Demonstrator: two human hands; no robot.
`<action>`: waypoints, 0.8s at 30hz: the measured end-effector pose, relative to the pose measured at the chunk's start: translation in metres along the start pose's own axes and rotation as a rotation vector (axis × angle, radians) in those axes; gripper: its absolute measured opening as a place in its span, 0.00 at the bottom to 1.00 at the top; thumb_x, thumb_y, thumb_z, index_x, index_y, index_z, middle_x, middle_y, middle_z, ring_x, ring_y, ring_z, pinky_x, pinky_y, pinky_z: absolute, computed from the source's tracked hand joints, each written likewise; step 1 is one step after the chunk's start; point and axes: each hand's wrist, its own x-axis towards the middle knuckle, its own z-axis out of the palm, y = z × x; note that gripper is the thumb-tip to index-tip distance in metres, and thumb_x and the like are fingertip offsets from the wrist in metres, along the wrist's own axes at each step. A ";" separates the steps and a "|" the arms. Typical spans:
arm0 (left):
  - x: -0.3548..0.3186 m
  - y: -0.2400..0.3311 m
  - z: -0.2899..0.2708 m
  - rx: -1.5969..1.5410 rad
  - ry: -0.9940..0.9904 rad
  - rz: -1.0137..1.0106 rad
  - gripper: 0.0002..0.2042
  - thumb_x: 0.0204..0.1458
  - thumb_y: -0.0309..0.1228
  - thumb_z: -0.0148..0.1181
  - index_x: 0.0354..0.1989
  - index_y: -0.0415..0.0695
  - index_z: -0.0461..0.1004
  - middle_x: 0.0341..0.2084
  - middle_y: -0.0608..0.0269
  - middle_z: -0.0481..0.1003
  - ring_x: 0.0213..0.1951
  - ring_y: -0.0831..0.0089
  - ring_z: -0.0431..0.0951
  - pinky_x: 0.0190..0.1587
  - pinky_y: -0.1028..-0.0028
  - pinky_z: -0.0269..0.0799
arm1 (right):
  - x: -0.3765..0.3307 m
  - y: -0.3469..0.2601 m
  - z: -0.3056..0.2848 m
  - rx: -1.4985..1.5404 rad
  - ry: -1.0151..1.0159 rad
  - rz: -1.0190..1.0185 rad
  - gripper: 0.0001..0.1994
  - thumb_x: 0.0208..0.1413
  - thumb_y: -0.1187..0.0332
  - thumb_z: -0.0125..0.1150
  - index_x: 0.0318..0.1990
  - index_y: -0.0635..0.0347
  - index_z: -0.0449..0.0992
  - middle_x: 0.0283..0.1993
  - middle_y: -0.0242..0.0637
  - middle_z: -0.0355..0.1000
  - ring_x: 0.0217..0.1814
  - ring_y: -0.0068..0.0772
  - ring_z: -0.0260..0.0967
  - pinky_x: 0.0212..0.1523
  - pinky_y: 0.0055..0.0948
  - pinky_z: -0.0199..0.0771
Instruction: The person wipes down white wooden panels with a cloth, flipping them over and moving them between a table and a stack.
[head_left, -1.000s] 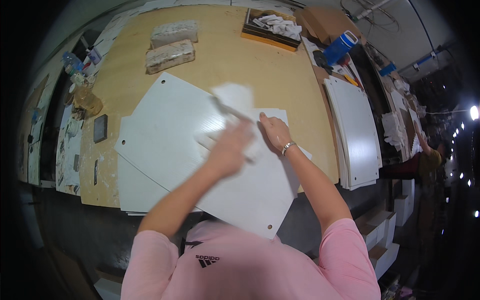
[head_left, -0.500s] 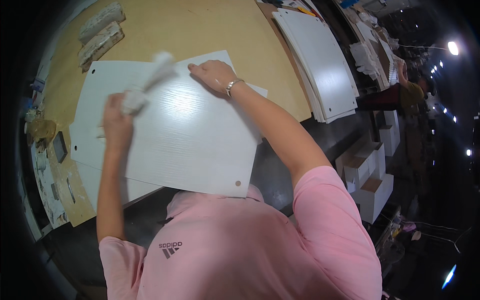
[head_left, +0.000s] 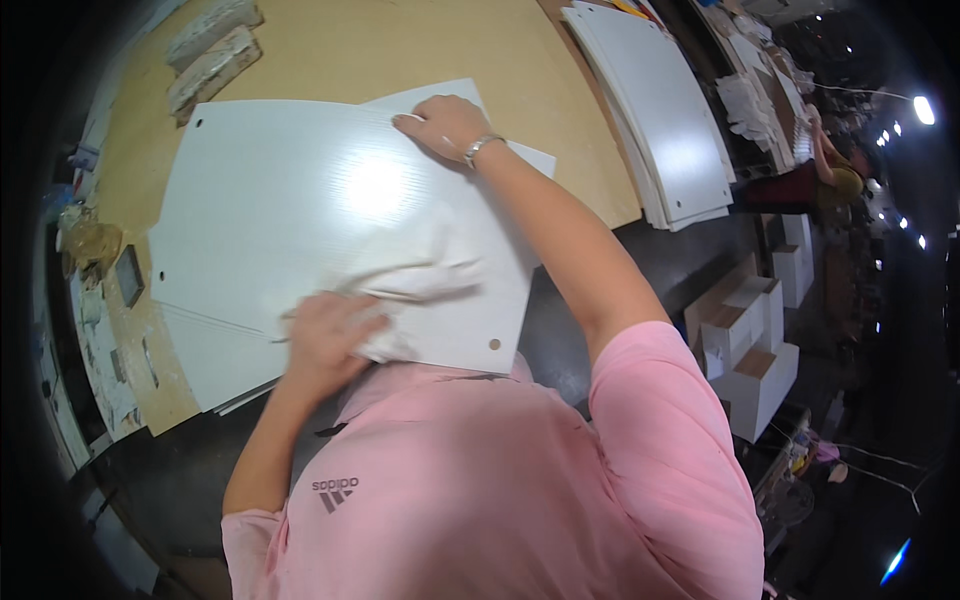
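A white wood-grain panel (head_left: 270, 210) with small round holes near its corners lies in front of me, on top of other white panels (head_left: 215, 360) that stick out at its sides. My left hand (head_left: 330, 340), blurred by motion, grips a white cloth (head_left: 410, 280) spread over the panel's near part. At the far right edge of the panel, my right hand (head_left: 450, 128) rests with its fingers curled over the edge and its thumb pointing left. Its fingertips are partly hidden.
Two whitish, stained blocks (head_left: 215, 70) sit on the yellowish board (head_left: 330, 50) at the far left. To the right stands a stack of white panels (head_left: 660, 120). White boxes (head_left: 760, 370) are farther right, and another person (head_left: 825, 170) works beyond them.
My left hand has swept the cloth from the panel's far left part down and right to its near part. My right hand stays at the far edge.
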 end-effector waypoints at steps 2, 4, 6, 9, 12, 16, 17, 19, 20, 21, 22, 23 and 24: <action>-0.045 -0.065 -0.029 0.179 0.238 -0.312 0.20 0.36 0.21 0.61 0.43 0.47 0.79 0.47 0.60 0.78 0.47 0.56 0.75 0.50 0.59 0.70 | -0.003 -0.007 -0.006 -0.003 -0.048 0.043 0.28 0.59 0.44 0.49 0.30 0.62 0.81 0.33 0.47 0.78 0.38 0.49 0.75 0.44 0.43 0.73; -0.088 -0.120 -0.072 0.375 0.478 -0.747 0.19 0.45 0.21 0.59 0.48 0.44 0.78 0.46 0.54 0.78 0.48 0.51 0.75 0.53 0.60 0.69 | -0.005 -0.008 -0.007 -0.017 -0.071 0.050 0.28 0.59 0.44 0.49 0.29 0.63 0.81 0.33 0.48 0.78 0.38 0.49 0.75 0.44 0.43 0.73; -0.157 -0.163 -0.129 0.446 0.505 -1.017 0.16 0.51 0.25 0.60 0.50 0.39 0.77 0.41 0.54 0.79 0.42 0.56 0.78 0.49 0.64 0.72 | 0.001 -0.012 -0.004 -0.030 -0.036 0.002 0.28 0.59 0.44 0.49 0.28 0.63 0.81 0.33 0.49 0.78 0.38 0.49 0.75 0.44 0.43 0.73; -0.180 -0.141 -0.155 -0.083 0.859 -1.084 0.15 0.56 0.29 0.60 0.48 0.34 0.76 0.37 0.56 0.79 0.36 0.66 0.79 0.43 0.68 0.73 | 0.002 -0.012 0.003 -0.024 -0.006 0.015 0.29 0.59 0.44 0.49 0.28 0.64 0.80 0.33 0.51 0.78 0.37 0.49 0.74 0.43 0.43 0.72; -0.121 -0.050 -0.126 -0.417 0.461 -1.239 0.20 0.56 0.35 0.61 0.50 0.32 0.74 0.36 0.55 0.79 0.37 0.68 0.78 0.43 0.70 0.74 | 0.001 -0.006 -0.001 0.040 -0.050 0.145 0.28 0.59 0.44 0.50 0.29 0.65 0.79 0.34 0.51 0.78 0.38 0.50 0.75 0.43 0.43 0.72; -0.112 0.014 -0.065 -0.934 0.051 -1.037 0.27 0.51 0.31 0.66 0.57 0.29 0.68 0.40 0.53 0.77 0.44 0.63 0.78 0.51 0.68 0.72 | -0.005 -0.027 -0.009 0.077 -0.120 0.198 0.28 0.59 0.46 0.52 0.30 0.67 0.79 0.35 0.53 0.78 0.39 0.52 0.75 0.43 0.44 0.72; -0.102 0.025 -0.061 -1.087 0.152 -0.991 0.24 0.52 0.28 0.64 0.55 0.28 0.68 0.39 0.54 0.78 0.41 0.66 0.79 0.48 0.69 0.74 | -0.013 -0.031 -0.013 0.122 -0.155 0.232 0.28 0.59 0.46 0.52 0.30 0.68 0.79 0.35 0.53 0.78 0.39 0.53 0.75 0.43 0.45 0.72; -0.104 0.014 -0.051 -1.391 0.203 -1.073 0.19 0.53 0.26 0.61 0.52 0.29 0.69 0.37 0.55 0.77 0.38 0.70 0.79 0.43 0.71 0.76 | -0.028 -0.036 -0.019 0.147 -0.174 0.266 0.28 0.59 0.46 0.52 0.30 0.69 0.79 0.35 0.54 0.78 0.40 0.54 0.76 0.44 0.45 0.72; -0.100 0.008 -0.046 -1.547 0.204 -1.099 0.17 0.54 0.25 0.59 0.51 0.30 0.70 0.37 0.56 0.77 0.36 0.72 0.79 0.40 0.72 0.76 | -0.037 -0.046 -0.027 0.124 -0.149 0.275 0.28 0.59 0.47 0.52 0.31 0.69 0.79 0.35 0.55 0.78 0.40 0.54 0.76 0.44 0.45 0.72; -0.097 0.007 -0.045 -1.536 0.244 -1.120 0.16 0.55 0.24 0.57 0.50 0.30 0.70 0.37 0.55 0.77 0.35 0.72 0.80 0.38 0.72 0.77 | -0.043 -0.055 -0.035 0.101 -0.119 0.290 0.28 0.59 0.47 0.52 0.31 0.70 0.79 0.35 0.55 0.78 0.40 0.54 0.76 0.45 0.45 0.72; -0.094 0.009 -0.044 -1.528 0.280 -1.136 0.14 0.56 0.23 0.56 0.50 0.31 0.70 0.36 0.55 0.77 0.35 0.72 0.80 0.36 0.72 0.77 | -0.045 -0.062 -0.042 0.069 -0.119 0.277 0.28 0.60 0.47 0.52 0.32 0.70 0.79 0.36 0.55 0.78 0.40 0.54 0.76 0.45 0.45 0.72; -0.089 0.011 -0.042 -1.528 0.302 -1.150 0.13 0.56 0.22 0.54 0.49 0.31 0.70 0.36 0.55 0.77 0.34 0.71 0.80 0.35 0.71 0.77 | -0.047 -0.067 -0.047 0.034 -0.118 0.278 0.28 0.60 0.47 0.52 0.32 0.70 0.80 0.36 0.54 0.78 0.41 0.54 0.76 0.46 0.46 0.73; -0.081 0.017 -0.046 -1.600 0.317 -1.165 0.13 0.57 0.22 0.52 0.50 0.31 0.70 0.37 0.55 0.77 0.35 0.70 0.81 0.36 0.70 0.78 | -0.051 -0.068 -0.049 0.019 -0.038 0.256 0.27 0.60 0.47 0.52 0.32 0.69 0.80 0.35 0.54 0.78 0.40 0.53 0.76 0.46 0.46 0.73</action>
